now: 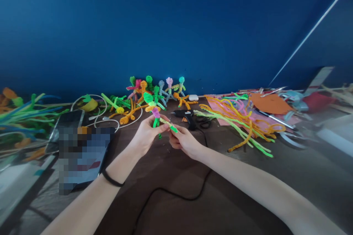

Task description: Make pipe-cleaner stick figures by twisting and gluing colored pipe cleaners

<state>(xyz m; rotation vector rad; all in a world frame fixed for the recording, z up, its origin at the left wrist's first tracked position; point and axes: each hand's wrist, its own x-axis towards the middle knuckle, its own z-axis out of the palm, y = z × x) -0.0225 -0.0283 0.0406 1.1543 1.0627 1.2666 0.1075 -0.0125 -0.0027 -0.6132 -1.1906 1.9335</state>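
A small pipe cleaner figure point(155, 113) with a green head, purple middle and green-tipped limbs is held up between my hands. My left hand point(146, 132) pinches it at the legs from the left. The fingers of my right hand point(184, 140) close on the bright green end of one pale limb. Behind it, several finished-looking pipe cleaner figures in green, orange, pink, grey and turquoise stand against the wall, one turquoise-headed figure point(181, 82) at the right of the group. A black glue gun point(185, 114) lies just beyond my right hand.
Loose orange and green pipe cleaners point(248, 126) lie on pink paper at the right, near an orange sheet point(271, 103) and scissors. A tablet point(89, 158) and a phone point(68, 121) lie at the left. A black cable point(182, 199) crosses the table point(154, 176) before me.
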